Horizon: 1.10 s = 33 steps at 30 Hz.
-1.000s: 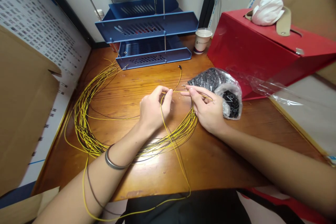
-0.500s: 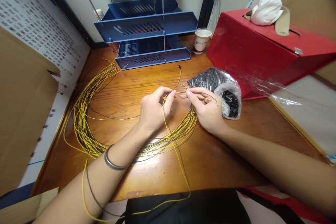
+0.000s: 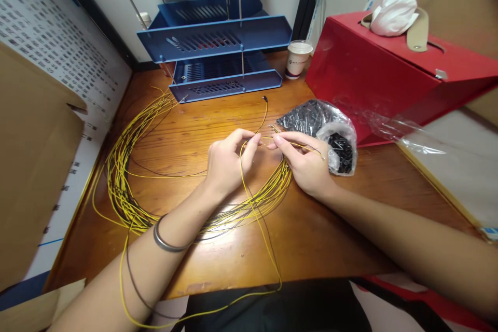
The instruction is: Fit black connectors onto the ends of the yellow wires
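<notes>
Between thumb and forefinger, my left hand [image 3: 232, 160] pinches a thin yellow and black wire [image 3: 266, 109] whose black-tipped end sticks up past the fingers. My right hand [image 3: 305, 162] pinches a yellow wire too; its bare end pokes out over the fingers to the right. A short span of yellow wire runs between the two hands. From my left hand a yellow and a black strand hang down over the table edge to my lap. Under both forearms lies a large loose coil of yellow and black wires [image 3: 120, 187], its right end passing beneath my right hand.
Beside my right hand lies an open clear plastic bag [image 3: 307, 115] of small black parts. Behind stand blue stacked trays [image 3: 225, 88], a paper cup [image 3: 298, 59] and a red box [image 3: 373, 78] with a tissue on top. Cardboard [image 3: 35, 166] stands at the left on the wooden table [image 3: 311, 249].
Both hands stay nearly in place, still pinching wire. The fingers of my right hand shift slightly on the yellow wire. The whole view drifts a little.
</notes>
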Each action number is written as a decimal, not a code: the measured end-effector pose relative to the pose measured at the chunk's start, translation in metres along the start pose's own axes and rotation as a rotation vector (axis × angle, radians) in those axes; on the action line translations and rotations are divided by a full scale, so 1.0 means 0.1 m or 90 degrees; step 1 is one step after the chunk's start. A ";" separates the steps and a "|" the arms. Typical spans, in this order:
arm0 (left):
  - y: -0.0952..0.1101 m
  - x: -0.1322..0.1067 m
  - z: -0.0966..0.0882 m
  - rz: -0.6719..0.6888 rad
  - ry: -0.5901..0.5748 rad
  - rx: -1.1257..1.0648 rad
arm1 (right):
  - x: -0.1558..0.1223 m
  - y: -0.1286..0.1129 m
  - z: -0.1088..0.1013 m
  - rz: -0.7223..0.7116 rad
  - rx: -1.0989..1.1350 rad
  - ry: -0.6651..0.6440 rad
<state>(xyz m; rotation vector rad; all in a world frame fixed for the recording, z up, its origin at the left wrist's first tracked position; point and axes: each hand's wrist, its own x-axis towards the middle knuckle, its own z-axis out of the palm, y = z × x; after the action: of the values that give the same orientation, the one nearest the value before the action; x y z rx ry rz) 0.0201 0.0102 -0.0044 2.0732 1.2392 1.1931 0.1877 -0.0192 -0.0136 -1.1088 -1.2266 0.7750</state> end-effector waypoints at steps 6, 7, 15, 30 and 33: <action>0.00 -0.01 0.00 0.010 -0.004 -0.003 | 0.00 -0.02 -0.01 0.024 0.007 -0.015; 0.00 -0.01 0.00 0.012 -0.002 -0.002 | 0.00 -0.01 -0.01 0.025 0.010 -0.014; -0.02 -0.01 0.01 0.009 0.002 -0.005 | -0.01 0.02 0.00 0.033 0.062 -0.006; -0.02 0.00 0.01 -0.005 0.016 0.032 | 0.00 0.01 0.00 0.050 0.045 -0.020; -0.02 0.00 0.01 -0.018 0.020 0.046 | 0.01 -0.01 0.01 0.062 0.027 -0.017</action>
<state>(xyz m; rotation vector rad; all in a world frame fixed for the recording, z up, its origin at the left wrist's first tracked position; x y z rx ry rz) 0.0197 0.0111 -0.0063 2.0885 1.3402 1.1889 0.1869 -0.0183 -0.0121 -1.1329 -1.1805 0.8890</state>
